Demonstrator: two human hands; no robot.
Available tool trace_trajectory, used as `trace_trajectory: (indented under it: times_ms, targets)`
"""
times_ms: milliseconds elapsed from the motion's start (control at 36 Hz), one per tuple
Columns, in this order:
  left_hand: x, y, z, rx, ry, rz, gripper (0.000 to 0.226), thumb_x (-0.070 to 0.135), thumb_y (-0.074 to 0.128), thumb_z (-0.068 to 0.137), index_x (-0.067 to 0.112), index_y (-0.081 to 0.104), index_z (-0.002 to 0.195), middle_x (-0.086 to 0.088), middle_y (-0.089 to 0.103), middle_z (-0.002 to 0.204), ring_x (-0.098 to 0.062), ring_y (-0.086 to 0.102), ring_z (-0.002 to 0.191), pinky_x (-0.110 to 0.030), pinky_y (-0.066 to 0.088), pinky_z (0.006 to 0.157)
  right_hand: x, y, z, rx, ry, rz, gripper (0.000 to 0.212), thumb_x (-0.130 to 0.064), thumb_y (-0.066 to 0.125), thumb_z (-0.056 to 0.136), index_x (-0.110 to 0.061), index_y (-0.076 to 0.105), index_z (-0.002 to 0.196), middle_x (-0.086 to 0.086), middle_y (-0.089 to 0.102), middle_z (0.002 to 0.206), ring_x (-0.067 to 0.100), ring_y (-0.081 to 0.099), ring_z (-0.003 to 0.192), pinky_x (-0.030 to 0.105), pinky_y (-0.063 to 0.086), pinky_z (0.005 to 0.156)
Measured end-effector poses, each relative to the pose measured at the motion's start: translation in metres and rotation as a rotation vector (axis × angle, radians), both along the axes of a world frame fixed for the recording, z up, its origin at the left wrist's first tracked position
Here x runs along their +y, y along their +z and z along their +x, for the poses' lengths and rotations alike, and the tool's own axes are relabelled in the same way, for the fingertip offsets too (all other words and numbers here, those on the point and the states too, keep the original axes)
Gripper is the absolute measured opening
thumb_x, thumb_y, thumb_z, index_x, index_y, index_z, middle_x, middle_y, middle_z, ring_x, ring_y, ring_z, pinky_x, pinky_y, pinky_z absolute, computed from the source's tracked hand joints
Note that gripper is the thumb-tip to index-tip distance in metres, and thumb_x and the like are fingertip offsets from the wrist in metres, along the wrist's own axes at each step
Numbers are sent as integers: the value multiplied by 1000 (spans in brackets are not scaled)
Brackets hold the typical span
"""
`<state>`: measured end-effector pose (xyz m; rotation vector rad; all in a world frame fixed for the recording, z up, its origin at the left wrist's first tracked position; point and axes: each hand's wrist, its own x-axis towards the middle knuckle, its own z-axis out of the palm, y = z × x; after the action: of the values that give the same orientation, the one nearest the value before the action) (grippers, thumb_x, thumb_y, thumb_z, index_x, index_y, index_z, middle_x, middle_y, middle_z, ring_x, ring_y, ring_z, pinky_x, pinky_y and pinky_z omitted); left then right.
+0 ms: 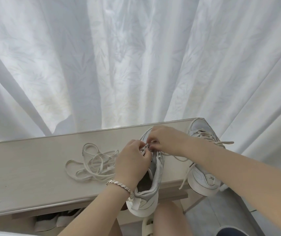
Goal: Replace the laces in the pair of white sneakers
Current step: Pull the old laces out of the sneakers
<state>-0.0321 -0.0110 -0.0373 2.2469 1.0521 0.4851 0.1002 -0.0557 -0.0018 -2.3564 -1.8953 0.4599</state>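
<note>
A white sneaker [150,191] stands on the pale bench [25,171], heel toward me and hanging over the front edge. My left hand [133,159], with a silver bracelet at the wrist, pinches the lace at the eyelets near the toe. My right hand [165,140] pinches the same lace [174,156] from the other side; both sets of fingertips meet over the shoe. The second white sneaker [202,174] sits to the right, laced, its lace ends trailing loose. A loose lace [93,162] lies coiled on the bench left of my hands.
A white patterned curtain [136,57] hangs right behind the bench. Shoes [51,220] sit on a shelf under the bench. My knees and a pale sandal [147,225] are below the front edge. Tiled floor [204,218] shows at lower right.
</note>
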Motion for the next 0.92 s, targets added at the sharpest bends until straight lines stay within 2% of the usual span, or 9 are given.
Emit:
trace_trajectory:
  times_ms: [83,250,417,528,583,639,694,750,917]
  targets:
    - [0,1,0,5,-2,2,24,27,51,91,18,62,110,7,59,112,-11,55,99,-21,37,74,-2,-4,-2,-90,-22,68,21,-29,54,93,-17,65,105,-1,58,110,17,51,109,27,36,86]
    - [1,-1,-1,12,3,9,24,28,50,91,21,62,110,10,59,111,-10,55,98,-21,37,74,-15,1,10,-371,-34,126,27,-31,31,102,-19,53,113,-3,51,117,18,42,114,33,27,94]
    - [0,-1,0,15,4,15,23,28,51,91,21,63,110,10,60,111,-10,56,98,-20,37,74,-38,10,67,-172,-579,204,19,-16,33,100,-10,48,109,8,56,114,27,47,106,38,31,88]
    - [-1,1,0,30,17,33,23,30,51,91,23,62,110,12,59,111,-10,56,98,-19,34,70,-39,3,73,-140,-843,-117,27,-8,39,92,-9,49,117,11,52,124,30,46,116,36,33,94]
    - [-1,0,0,34,19,29,23,30,50,91,23,62,110,13,59,112,-10,56,99,-19,34,71,-30,2,63,-223,-764,-155,32,-8,41,90,-10,48,121,10,48,125,29,45,117,37,33,95]
    - [0,0,0,33,16,20,23,30,51,91,23,62,110,12,59,112,-9,56,99,-20,36,72,-20,1,49,-252,-529,12,34,-11,41,93,-14,46,126,9,45,126,27,42,118,37,32,95]
    - [0,-1,0,27,16,13,23,30,51,91,22,62,109,12,59,111,-9,56,98,-21,37,73,-11,2,29,-122,-244,148,32,-19,43,96,-18,49,128,4,45,130,21,37,123,34,28,100]
    - [0,0,0,27,21,0,23,30,51,90,22,62,109,11,59,111,-10,55,99,-22,38,74,-4,1,11,-22,-60,128,30,-27,47,96,-21,54,125,-1,46,130,15,33,126,31,25,105]
    - [0,2,0,42,28,-7,23,30,51,90,21,62,109,9,60,113,-12,55,103,-22,37,76,4,-14,2,-26,-42,56,24,-32,49,95,-15,58,110,2,50,119,19,37,121,32,30,99]
